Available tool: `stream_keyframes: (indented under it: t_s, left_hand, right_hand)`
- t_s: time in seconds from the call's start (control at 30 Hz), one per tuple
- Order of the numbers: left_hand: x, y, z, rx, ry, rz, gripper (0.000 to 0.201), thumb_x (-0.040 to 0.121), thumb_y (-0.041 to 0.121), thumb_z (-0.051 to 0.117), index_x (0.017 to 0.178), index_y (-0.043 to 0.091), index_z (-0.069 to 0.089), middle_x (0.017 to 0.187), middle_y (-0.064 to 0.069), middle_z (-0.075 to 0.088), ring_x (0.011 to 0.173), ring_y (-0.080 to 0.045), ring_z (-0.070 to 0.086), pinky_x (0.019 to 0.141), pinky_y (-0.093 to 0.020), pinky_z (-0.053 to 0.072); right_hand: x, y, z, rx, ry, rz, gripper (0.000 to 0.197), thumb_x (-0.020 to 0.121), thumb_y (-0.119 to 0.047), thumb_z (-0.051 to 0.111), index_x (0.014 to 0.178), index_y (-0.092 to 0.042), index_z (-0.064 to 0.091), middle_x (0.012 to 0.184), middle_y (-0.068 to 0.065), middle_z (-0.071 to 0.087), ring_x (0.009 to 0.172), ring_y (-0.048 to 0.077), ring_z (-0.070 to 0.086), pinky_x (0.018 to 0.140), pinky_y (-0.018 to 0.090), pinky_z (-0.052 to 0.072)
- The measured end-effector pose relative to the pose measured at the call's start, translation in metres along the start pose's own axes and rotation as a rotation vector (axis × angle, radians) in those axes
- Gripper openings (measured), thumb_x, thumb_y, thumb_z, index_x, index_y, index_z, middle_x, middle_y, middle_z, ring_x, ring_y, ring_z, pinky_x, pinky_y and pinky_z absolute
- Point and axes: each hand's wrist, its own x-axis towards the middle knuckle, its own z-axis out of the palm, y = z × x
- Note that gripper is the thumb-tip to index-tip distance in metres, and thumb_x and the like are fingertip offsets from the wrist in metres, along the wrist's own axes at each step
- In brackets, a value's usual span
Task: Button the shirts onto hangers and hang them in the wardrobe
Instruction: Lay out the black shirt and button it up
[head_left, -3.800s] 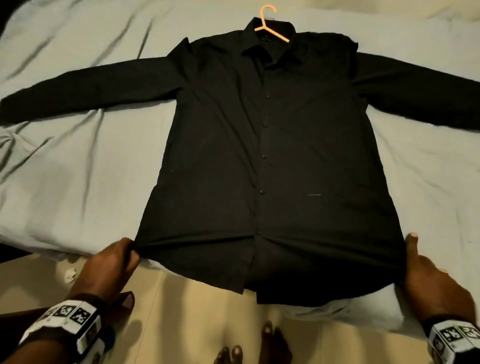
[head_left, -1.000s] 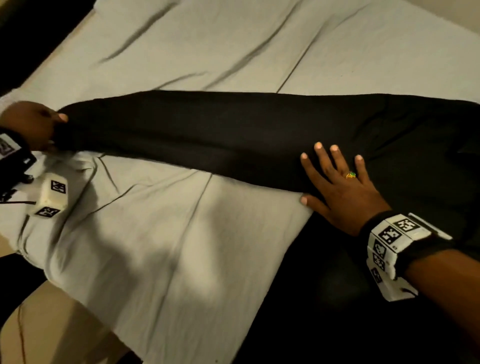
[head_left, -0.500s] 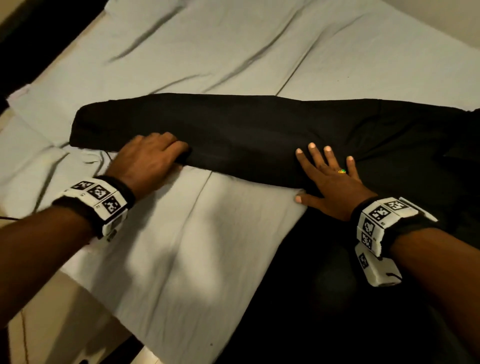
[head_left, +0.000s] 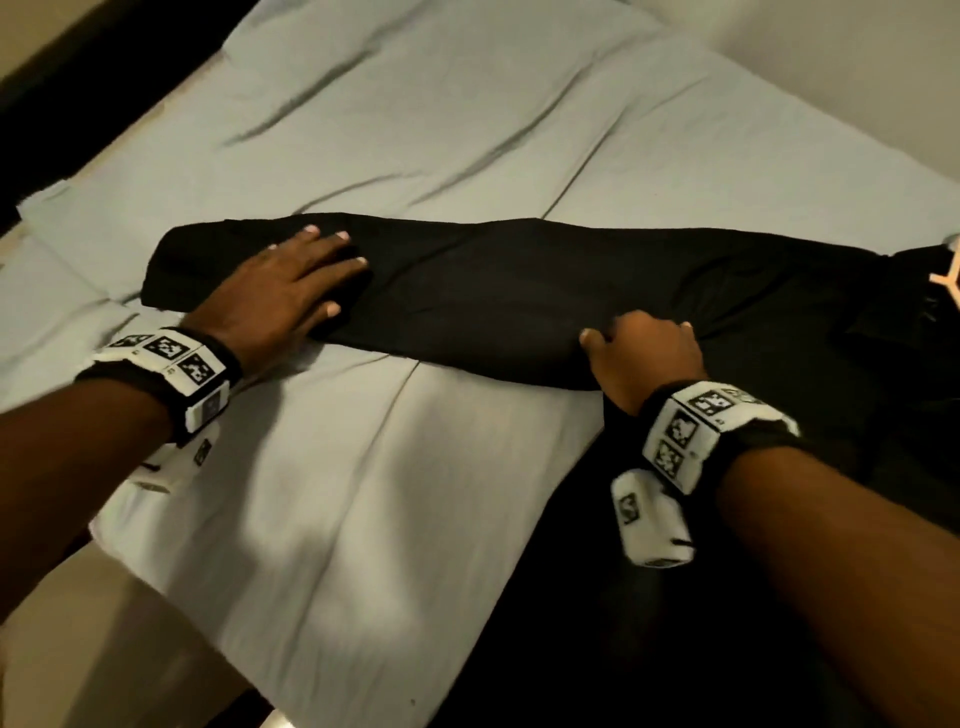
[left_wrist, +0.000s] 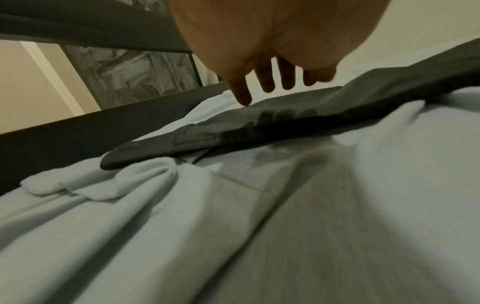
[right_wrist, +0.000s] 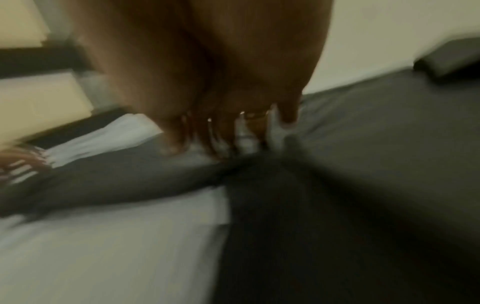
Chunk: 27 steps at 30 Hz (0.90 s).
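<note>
A black shirt (head_left: 779, 395) lies on the bed with one sleeve (head_left: 493, 296) stretched out to the left. My left hand (head_left: 291, 280) rests flat on the sleeve near the cuff, fingers straight and spread; in the left wrist view those fingers (left_wrist: 267, 82) hover on the dark sleeve (left_wrist: 259, 127). My right hand (head_left: 644, 348) sits where the sleeve meets the body, fingers curled into the cloth, thumb out to the left. The right wrist view is blurred; the fingers (right_wrist: 228, 131) press down into bunched black fabric (right_wrist: 363, 164). A peach hanger (head_left: 948, 275) peeks out at the right edge.
The pale grey sheet (head_left: 415, 130) is creased and hangs over the near bed corner. A dark bed frame (head_left: 78, 78) runs along the far left. Beige floor (head_left: 52, 649) shows at lower left and a wall (head_left: 831, 78) at upper right.
My left hand let go of the cuff end and moved right, now lying flat on top of the sleeve. My right hand's fingers went from flat and spread to curled into the fabric.
</note>
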Motion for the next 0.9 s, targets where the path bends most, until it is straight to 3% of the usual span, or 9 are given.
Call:
stream_keyframes:
  t_s: [0.07, 0.13, 0.23, 0.37, 0.47, 0.57, 0.63, 0.8, 0.9]
  left_hand:
    - [0.012, -0.007, 0.006, 0.042, -0.150, -0.069, 0.067, 0.102, 0.036, 0.050, 0.160, 0.035, 0.018, 0.170, 0.000, 0.007, 0.155, -0.033, 0.006, 0.118, -0.063, 0.019]
    - [0.013, -0.024, 0.020, 0.056, -0.291, -0.160, 0.070, 0.103, 0.048, 0.040, 0.158, 0.044, -0.002, 0.169, 0.009, -0.010, 0.156, -0.026, -0.006, 0.120, -0.062, 0.006]
    - [0.004, -0.059, 0.024, 0.040, -0.290, -0.225, 0.078, 0.099, 0.061, 0.039, 0.151, 0.045, -0.017, 0.168, 0.012, -0.015, 0.156, -0.018, -0.008, 0.122, -0.057, 0.000]
    - [-0.019, -0.104, 0.014, 0.075, -0.297, -0.312, 0.099, 0.077, 0.094, 0.011, 0.157, 0.042, -0.016, 0.163, 0.023, -0.021, 0.156, -0.018, -0.008, 0.116, -0.067, 0.001]
    - [-0.028, -0.111, 0.016, 0.009, -0.310, -0.347, 0.109, 0.069, 0.098, 0.010, 0.159, 0.039, -0.011, 0.161, 0.025, -0.024, 0.155, -0.024, -0.010, 0.115, -0.070, 0.005]
    - [-0.026, -0.113, 0.026, -0.051, -0.316, -0.384, 0.110, 0.067, 0.098, 0.012, 0.157, 0.040, -0.016, 0.157, 0.029, -0.033, 0.146, -0.009, -0.035, 0.116, -0.067, -0.004]
    - [-0.027, -0.119, 0.031, -0.077, -0.332, -0.382, 0.110, 0.065, 0.099, 0.013, 0.153, 0.045, -0.023, 0.156, 0.029, -0.035, 0.136, -0.003, -0.044, 0.116, -0.066, -0.009]
    - [-0.024, -0.127, 0.028, -0.265, -0.337, -0.386, 0.089, 0.074, 0.080, 0.009, 0.154, 0.050, -0.014, 0.152, 0.038, -0.032, 0.140, -0.001, -0.036, 0.115, -0.058, -0.020]
    - [-0.023, -0.127, 0.025, -0.347, -0.313, -0.354, 0.085, 0.076, 0.080, 0.012, 0.152, 0.053, -0.015, 0.152, 0.040, -0.029, 0.141, -0.001, -0.037, 0.113, -0.053, -0.024]
  right_hand:
    - [0.002, -0.031, 0.008, 0.150, 0.115, 0.114, 0.042, 0.099, -0.042, 0.046, 0.127, -0.014, 0.059, 0.147, 0.015, 0.048, 0.140, 0.032, 0.039, 0.121, 0.057, 0.014]
    - [0.005, -0.054, 0.030, 0.229, 0.125, 0.119, 0.065, 0.098, -0.045, 0.050, 0.155, -0.023, 0.028, 0.167, 0.009, 0.010, 0.154, 0.029, 0.008, 0.120, 0.060, 0.004]
    - [0.010, -0.062, 0.063, 0.189, 0.132, 0.122, 0.081, 0.100, -0.059, 0.036, 0.159, -0.029, -0.010, 0.166, 0.000, -0.020, 0.153, 0.028, -0.015, 0.119, 0.062, -0.004]
    - [0.011, -0.055, 0.075, 0.182, 0.202, 0.192, 0.083, 0.096, -0.071, 0.020, 0.157, -0.029, -0.016, 0.165, -0.005, -0.024, 0.152, 0.027, -0.020, 0.117, 0.063, -0.010]
    - [0.031, -0.057, 0.061, 0.214, 0.228, 0.376, 0.091, 0.091, -0.078, 0.020, 0.158, -0.027, -0.014, 0.165, 0.003, -0.024, 0.152, 0.032, -0.019, 0.117, 0.067, -0.009]
    - [0.057, -0.095, 0.059, 0.224, 0.273, 0.459, 0.096, 0.088, -0.081, 0.023, 0.159, -0.025, -0.010, 0.163, 0.018, -0.022, 0.150, 0.042, -0.017, 0.116, 0.066, -0.009]
    - [0.061, -0.153, 0.070, 0.177, 0.295, 0.301, 0.096, 0.087, -0.080, 0.024, 0.160, -0.024, -0.004, 0.164, 0.021, -0.015, 0.150, 0.045, -0.014, 0.116, 0.068, -0.007]
    - [0.019, -0.276, 0.104, -0.113, 0.085, -0.583, 0.080, 0.096, -0.066, 0.036, 0.160, -0.035, 0.000, 0.167, 0.002, -0.014, 0.153, 0.031, -0.014, 0.117, 0.064, -0.002]
    - [0.027, -0.249, 0.082, 0.018, 0.164, -0.509, 0.074, 0.098, -0.061, 0.036, 0.158, -0.041, -0.001, 0.167, -0.006, -0.013, 0.154, 0.024, -0.010, 0.117, 0.066, -0.004]
